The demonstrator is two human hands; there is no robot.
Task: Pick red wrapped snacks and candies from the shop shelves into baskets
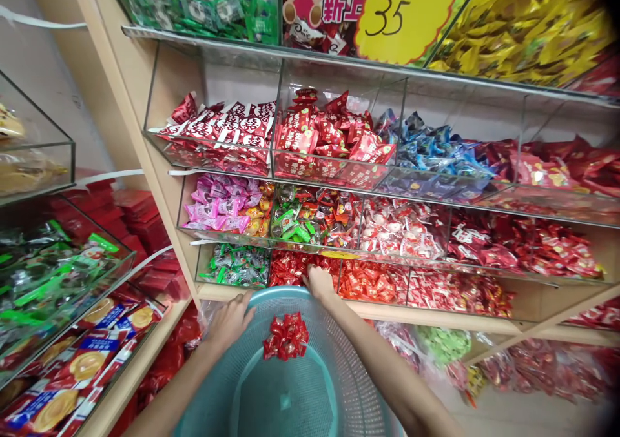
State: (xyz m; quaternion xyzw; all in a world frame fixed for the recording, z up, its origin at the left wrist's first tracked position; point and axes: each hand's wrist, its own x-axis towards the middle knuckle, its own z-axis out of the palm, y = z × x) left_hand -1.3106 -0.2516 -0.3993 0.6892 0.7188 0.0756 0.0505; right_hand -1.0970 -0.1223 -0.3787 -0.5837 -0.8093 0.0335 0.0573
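Observation:
My left hand [228, 321] grips the far left rim of a teal plastic basket [334, 392], fingers curled over the edge. A small heap of red wrapped candies [285, 337] lies inside the basket near its far side. My right hand [320, 281] reaches over the basket's far rim into the lowest clear bin of red wrapped candies [290, 268]. Its fingers are buried among the wrappers, so I cannot see whether they hold any.
Clear acrylic bins on wooden shelves hold pink, green, blue, red and yellow candies. A yellow price tag [404, 14] reads 35. More bins with biscuit packs [72, 366] stand at the left. Bagged sweets [443, 343] lie under the lowest shelf.

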